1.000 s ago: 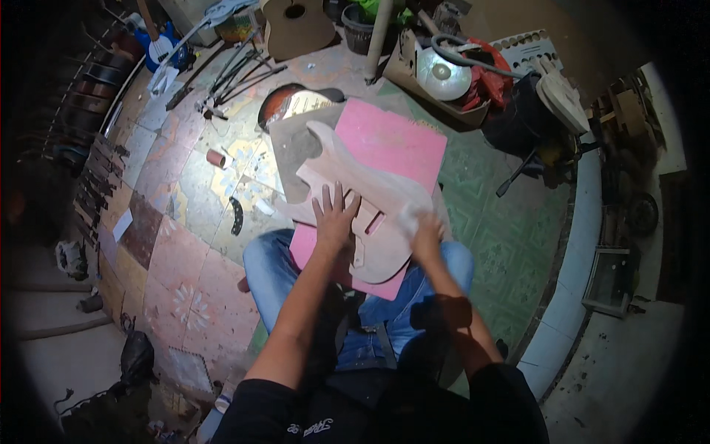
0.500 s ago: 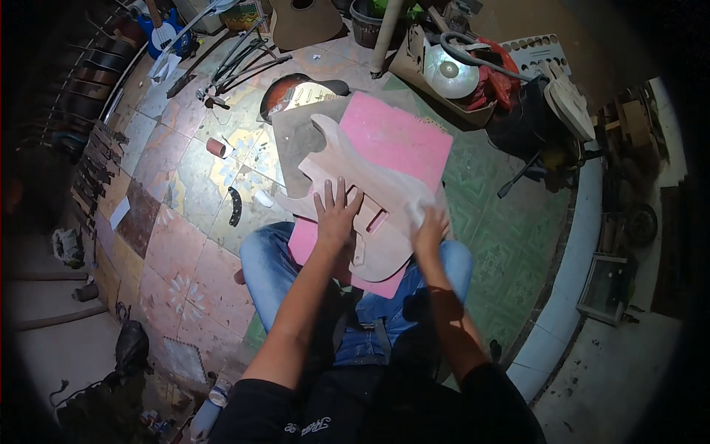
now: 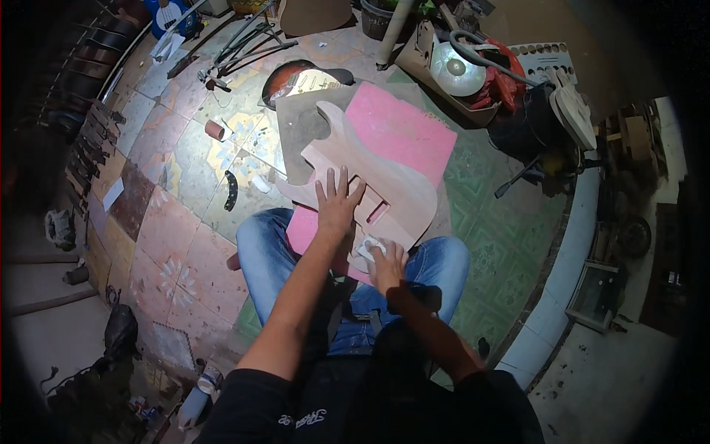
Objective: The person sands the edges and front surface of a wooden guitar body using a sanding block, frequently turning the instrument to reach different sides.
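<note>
An unfinished pale wooden electric guitar body point(image 3: 405, 194) lies at a slant over a pink board point(image 3: 405, 122) across my lap. It has two curved horns and routed cavities. My left hand point(image 3: 337, 207) is open, pressed flat on its middle with the fingers spread beside the cavities. At the body's near edge, my right hand point(image 3: 389, 268) is closed around a folded white piece point(image 3: 365, 249) that looks like sandpaper. That piece touches the wood by the lower cavity, and my fingers partly cover it.
A sunburst guitar body point(image 3: 285, 80) lies beyond the board. On the tiles at left are a reddish-brown roll point(image 3: 214, 130), a black curved strip point(image 3: 231, 190) and a small white piece point(image 3: 260, 183). A cardboard box point(image 3: 414, 65) and a black bucket point(image 3: 518, 122) stand far right.
My right hand has swept from the guitar body's right edge leftward and nearer to me, carrying the white piece. My left hand stays flat on the wood.
</note>
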Demonstrator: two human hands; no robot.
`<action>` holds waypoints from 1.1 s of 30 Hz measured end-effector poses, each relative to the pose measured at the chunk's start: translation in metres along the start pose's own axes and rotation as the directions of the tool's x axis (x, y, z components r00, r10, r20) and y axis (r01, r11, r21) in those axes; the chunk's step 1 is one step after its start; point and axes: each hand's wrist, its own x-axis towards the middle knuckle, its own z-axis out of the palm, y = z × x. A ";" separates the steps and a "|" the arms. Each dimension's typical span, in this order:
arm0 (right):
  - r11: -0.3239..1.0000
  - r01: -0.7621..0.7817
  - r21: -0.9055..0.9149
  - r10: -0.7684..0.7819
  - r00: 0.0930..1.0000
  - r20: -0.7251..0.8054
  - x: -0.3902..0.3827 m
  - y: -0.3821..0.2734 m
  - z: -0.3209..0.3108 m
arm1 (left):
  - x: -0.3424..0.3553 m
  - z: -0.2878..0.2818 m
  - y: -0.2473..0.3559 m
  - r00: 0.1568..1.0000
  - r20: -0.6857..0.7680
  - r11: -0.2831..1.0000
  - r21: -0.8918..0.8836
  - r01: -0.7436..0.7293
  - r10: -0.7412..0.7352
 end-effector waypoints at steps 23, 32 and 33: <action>0.929 -0.368 -0.034 0.343 0.825 0.450 -0.032 -0.013 0.013 | -0.002 0.002 0.002 0.998 -0.058 1.000 -0.011 -0.008 0.007; 0.860 -0.488 0.147 0.509 0.831 -0.223 0.026 0.040 -0.010 | 0.002 -0.023 0.010 0.996 0.081 0.998 -0.057 0.028 -0.023; 0.857 -0.492 0.153 0.503 0.863 -0.039 -0.008 -0.001 -0.004 | -0.002 -0.013 0.000 0.999 0.048 0.999 -0.027 0.020 -0.019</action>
